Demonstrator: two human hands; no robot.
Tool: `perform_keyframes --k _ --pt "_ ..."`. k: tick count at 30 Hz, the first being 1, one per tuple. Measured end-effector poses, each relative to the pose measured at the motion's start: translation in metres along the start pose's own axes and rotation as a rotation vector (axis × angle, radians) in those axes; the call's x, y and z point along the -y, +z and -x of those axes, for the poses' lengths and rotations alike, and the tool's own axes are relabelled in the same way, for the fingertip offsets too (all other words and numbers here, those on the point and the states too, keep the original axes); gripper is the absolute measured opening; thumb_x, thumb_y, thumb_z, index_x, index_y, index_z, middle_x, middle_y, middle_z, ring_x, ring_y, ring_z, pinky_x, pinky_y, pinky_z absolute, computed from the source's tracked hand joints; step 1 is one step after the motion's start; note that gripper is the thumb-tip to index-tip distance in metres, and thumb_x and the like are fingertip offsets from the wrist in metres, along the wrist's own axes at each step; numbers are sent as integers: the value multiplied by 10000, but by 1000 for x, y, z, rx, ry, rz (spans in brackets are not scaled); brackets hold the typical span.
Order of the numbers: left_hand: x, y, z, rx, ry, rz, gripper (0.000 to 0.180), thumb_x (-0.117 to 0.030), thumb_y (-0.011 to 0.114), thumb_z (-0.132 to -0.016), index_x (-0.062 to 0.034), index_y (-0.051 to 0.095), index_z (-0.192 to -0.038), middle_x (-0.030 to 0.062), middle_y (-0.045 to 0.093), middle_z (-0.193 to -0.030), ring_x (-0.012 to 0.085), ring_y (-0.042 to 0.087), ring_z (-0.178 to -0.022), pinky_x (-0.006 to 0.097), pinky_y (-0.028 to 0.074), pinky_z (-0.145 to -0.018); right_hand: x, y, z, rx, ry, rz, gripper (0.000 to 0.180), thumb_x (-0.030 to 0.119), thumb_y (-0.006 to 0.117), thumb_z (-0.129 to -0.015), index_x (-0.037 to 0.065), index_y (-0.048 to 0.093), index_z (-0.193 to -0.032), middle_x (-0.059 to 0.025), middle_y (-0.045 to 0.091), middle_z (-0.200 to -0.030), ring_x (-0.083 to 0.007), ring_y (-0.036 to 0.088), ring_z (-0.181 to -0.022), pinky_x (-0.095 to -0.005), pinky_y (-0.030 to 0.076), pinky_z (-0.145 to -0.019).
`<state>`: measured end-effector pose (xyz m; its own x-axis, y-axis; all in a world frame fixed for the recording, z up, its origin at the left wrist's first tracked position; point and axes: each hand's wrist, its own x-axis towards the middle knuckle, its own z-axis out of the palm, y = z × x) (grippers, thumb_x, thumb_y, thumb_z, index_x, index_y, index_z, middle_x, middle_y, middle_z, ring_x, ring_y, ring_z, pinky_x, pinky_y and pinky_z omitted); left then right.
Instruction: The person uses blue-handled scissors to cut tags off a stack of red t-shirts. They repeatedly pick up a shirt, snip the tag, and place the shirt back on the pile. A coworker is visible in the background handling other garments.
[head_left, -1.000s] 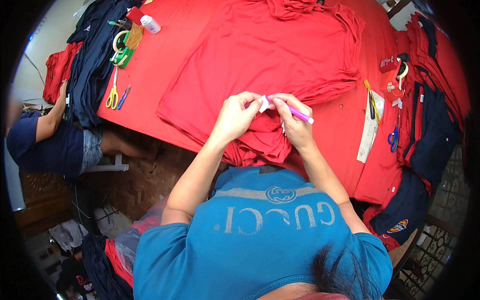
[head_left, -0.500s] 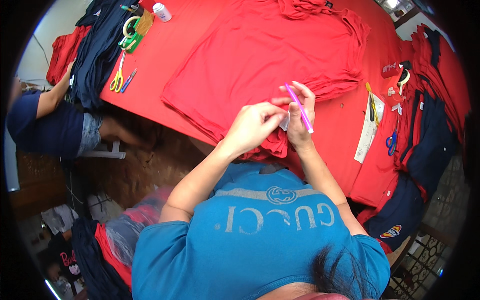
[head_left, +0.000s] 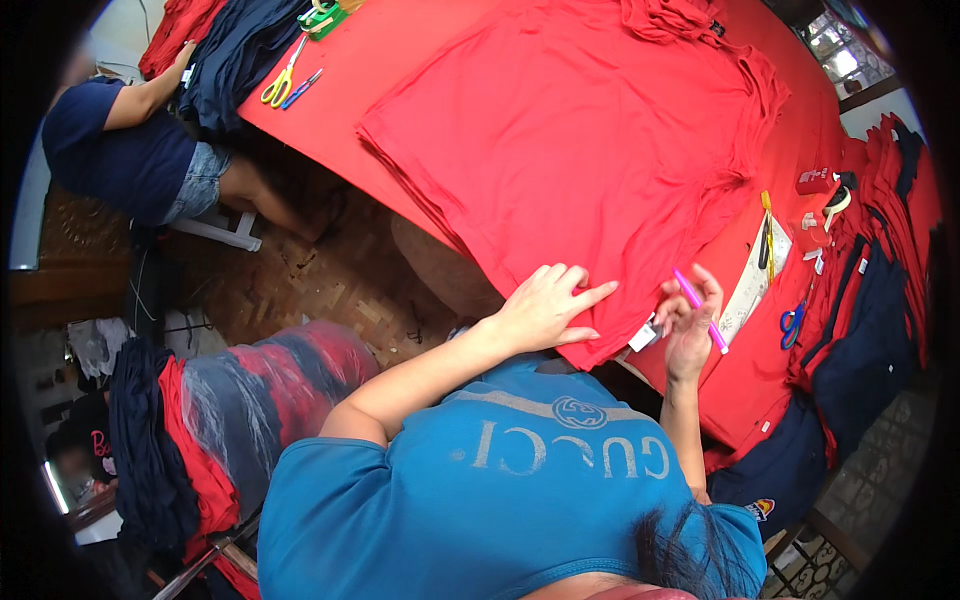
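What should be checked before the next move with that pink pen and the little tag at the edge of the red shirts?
1. Left hand flat on the stack of red shirts, pinning the near corner: ok.
2. Pink pen held in the right hand: ok.
3. Small white tag within reach, at the shirt edge by the right hand: ok. Whether the fingers pinch it: cannot tell.
4. Stack lying smooth near the hands: ok; far end is bunched: not ok.
5. Blue scissors lying apart from both hands on the red table: ok.
6. Pen tip uncapped: cannot tell.
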<state>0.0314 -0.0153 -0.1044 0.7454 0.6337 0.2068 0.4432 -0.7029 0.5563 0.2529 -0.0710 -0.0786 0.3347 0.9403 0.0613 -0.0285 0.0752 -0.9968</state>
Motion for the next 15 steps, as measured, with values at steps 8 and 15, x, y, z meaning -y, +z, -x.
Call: perform_keyframes --k 8,15 --pt "-12 -28 12 -217 -180 777 729 145 370 -820 -67 193 -1495 173 553 -1290 260 584 -1095 367 437 -996 38 15 35 5 91 -261 245 72 596 -901 -8 596 -1132 -59 628 -892 -67 542 -699 -184 439 -638" --pt "-32 -40 42 -367 -113 618 721 116 407 -884 -80 106 -1509 153 589 -1273 279 611 -1118 341 479 -948 58 83 42 309 54 -7 167 78 614 -904 -34 678 -1009 -45 688 -894 -72 590 -761 -208 466 -672"
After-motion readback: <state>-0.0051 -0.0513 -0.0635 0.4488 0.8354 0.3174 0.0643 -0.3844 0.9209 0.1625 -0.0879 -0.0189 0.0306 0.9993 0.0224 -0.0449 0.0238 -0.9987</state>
